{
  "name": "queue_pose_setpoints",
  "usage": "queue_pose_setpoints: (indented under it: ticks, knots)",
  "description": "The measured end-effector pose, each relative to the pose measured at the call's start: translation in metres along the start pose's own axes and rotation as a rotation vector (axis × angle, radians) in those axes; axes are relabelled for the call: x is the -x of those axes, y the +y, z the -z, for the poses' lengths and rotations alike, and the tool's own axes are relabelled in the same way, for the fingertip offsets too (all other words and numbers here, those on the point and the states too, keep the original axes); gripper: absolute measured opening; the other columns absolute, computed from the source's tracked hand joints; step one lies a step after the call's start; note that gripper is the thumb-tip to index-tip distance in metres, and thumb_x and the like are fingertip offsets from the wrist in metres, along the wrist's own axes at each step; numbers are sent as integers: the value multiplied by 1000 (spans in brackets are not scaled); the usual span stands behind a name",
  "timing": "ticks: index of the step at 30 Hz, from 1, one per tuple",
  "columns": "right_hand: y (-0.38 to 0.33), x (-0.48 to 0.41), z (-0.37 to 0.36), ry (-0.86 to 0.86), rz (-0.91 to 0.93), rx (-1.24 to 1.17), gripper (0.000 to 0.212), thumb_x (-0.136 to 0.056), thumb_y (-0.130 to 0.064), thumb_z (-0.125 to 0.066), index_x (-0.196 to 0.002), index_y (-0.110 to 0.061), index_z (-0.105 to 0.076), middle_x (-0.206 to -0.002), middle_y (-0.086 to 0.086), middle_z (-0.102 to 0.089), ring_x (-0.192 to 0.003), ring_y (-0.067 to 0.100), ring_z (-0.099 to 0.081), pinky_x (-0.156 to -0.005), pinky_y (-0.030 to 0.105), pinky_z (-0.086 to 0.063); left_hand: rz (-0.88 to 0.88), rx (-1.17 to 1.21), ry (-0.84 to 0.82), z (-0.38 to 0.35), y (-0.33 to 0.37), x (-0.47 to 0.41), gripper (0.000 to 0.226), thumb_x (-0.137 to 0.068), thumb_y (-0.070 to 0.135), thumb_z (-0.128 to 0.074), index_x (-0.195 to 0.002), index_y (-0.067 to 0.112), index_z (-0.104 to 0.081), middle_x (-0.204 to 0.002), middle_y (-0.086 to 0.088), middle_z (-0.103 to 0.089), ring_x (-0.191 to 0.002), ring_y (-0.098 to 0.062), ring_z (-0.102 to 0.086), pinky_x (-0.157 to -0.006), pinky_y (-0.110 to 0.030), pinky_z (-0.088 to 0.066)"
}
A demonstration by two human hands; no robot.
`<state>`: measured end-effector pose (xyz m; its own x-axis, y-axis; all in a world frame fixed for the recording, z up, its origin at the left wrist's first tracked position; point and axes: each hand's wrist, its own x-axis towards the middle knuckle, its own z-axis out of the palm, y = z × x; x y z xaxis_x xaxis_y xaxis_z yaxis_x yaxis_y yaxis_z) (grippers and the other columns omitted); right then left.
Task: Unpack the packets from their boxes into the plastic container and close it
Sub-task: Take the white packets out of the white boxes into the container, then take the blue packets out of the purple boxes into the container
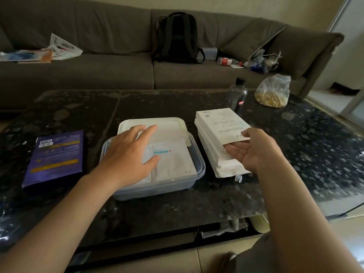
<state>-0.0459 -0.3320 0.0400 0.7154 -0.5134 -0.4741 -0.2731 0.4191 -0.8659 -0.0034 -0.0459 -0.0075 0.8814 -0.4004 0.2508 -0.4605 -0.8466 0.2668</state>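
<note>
A clear plastic container (199, 168) sits mid-table with white packets (174, 164) lying flat inside. Its white lid (169, 123) leans on the container's far rim. My left hand (128, 154) is spread flat over the left side of the container, and its thumb touches the top packet. To the right lies a stack of white boxes (214, 142). My right hand (254, 150) pinches the near end of the top white box (222, 123), thumb on top and fingers slipped underneath. A purple box (55, 156) lies flat at the left.
A dark plastic bottle (237, 95) stands just behind the white boxes, and a plastic bag of food (272, 91) lies beyond it. Behind the dark stone table (177, 201) is a grey sofa (98, 71) with a black backpack (177, 42) and loose clutter.
</note>
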Motion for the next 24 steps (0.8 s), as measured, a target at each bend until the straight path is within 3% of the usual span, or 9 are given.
queue_pose_setpoints:
  ticks: [4, 8, 11, 15, 20, 24]
  knots:
    - [-1, 3, 3, 41, 27, 232, 18, -96, -8, -52, -106, 5, -60, -71, 22, -74, -58, 29, -75, -51, 34, -60, 17, -6, 1, 0, 0, 1, 78, -91, 48, -63, -156, 27, -25, -157, -1, -33, -141, -25, -36, -113, -47, -35]
    - [0, 2, 8, 139, 88, 542, 22, -90, -19, -54, -87, -2, -66, -54, 9, -67, -44, 19, -56, -47, 25, -46, 29, -1, 4, 1, -2, 1, 77, -92, 46, -63, -156, 27, -25, -158, 0, -33, -141, -25, -36, -114, -47, -33]
    - [0, 4, 5, 182, 166, 640, 26, -88, -24, -54, -84, -1, -66, -52, 7, -65, -45, 18, -52, -47, 26, -42, 39, 7, 7, 3, -3, 1, 77, -92, 46, -63, -156, 28, -24, -158, 0, -32, -141, -25, -35, -115, -48, -31]
    - [3, 12, -14, 161, 308, 732, 32, -88, -27, -51, -96, -1, -68, -53, 6, -69, -39, 15, -56, -40, 22, -41, 57, 16, 9, 8, -3, 1, 76, -93, 46, -62, -156, 29, -23, -159, 1, -29, -143, -24, -32, -116, -45, -28]
    - [17, 30, -62, 13, 527, 923, 35, -94, -27, -53, -72, -6, -70, -52, 3, -69, -43, 17, -63, -52, 31, -57, 142, 28, 5, 21, -11, 5, 75, -95, 46, -60, -156, 33, -19, -159, 5, -23, -144, -23, -28, -116, -43, -26]
    - [39, 37, -103, -116, 632, 1022, 36, -97, -32, -54, -71, -12, -68, -55, 0, -69, -47, 12, -68, -56, 28, -59, 229, 10, 8, 32, -33, 9, 76, -93, 47, -62, -156, 32, -22, -157, 4, -25, -141, -25, -32, -112, -44, -32]
